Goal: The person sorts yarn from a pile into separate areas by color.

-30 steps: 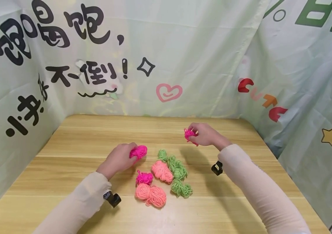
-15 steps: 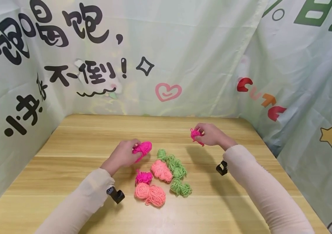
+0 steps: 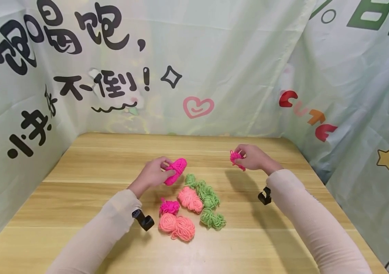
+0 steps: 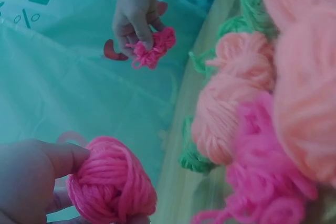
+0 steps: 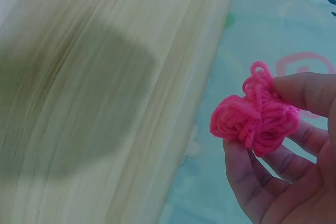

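The thumb and fingers of the left hand pinch a hot-pink skein, which sticks out past the fingertips toward the other hand. The thumb and fingers of the right hand pinch a smaller, loopy pink bundle, with loops showing beyond the fingertips. Both are up off the wooden table, well apart from each other.

Just right of the left fingers and nearer the person lies a small green tuft, with a larger green bundle beside it and a coral skein against that one. Closer to the person than the left fingers is a curly magenta bundle, touching a two-lobed coral skein; a third green bundle lies to the right of these, between the two hands' reach.

Behind each hand, a black wrist device sits by a pale sleeve. Beyond the fingers, past the table's far edge, hangs a printed cloth with a pink heart.
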Tool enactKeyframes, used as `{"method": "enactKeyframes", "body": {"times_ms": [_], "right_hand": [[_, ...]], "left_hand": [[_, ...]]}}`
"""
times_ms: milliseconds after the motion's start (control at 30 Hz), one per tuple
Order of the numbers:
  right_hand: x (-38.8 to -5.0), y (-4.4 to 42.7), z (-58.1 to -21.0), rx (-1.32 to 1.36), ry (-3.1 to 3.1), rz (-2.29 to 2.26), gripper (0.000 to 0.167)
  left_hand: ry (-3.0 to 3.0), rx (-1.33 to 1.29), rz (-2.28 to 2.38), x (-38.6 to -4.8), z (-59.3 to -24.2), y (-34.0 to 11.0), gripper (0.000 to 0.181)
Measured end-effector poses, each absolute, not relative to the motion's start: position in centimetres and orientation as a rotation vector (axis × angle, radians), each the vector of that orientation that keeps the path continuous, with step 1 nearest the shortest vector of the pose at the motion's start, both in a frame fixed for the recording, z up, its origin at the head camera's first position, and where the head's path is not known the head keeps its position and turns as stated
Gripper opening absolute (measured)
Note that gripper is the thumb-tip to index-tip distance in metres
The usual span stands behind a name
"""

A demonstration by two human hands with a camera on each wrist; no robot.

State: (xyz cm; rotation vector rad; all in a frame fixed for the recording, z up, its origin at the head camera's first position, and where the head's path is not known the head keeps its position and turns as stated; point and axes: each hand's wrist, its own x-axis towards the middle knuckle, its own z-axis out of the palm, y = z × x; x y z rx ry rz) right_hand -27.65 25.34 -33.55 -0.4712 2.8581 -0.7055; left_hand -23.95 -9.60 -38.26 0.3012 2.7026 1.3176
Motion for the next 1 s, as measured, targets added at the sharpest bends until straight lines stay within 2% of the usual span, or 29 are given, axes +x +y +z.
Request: {"method": "enactKeyframes", "body": {"times_ms": [300,1000], "right_hand": [[-28.3,26.4,-33.9,-0.453,2.860,-0.721,0.024],[-29.6,28.5,-35.6,-0.363,2.856,-0.698,0.027]], "left_hand": [[2.516,0.120,1.549,-25.0,-38.0,-8.2,0.027],[2.194,0.084,1.781,-27.0,-37.8,-3.0,0.027]]}}
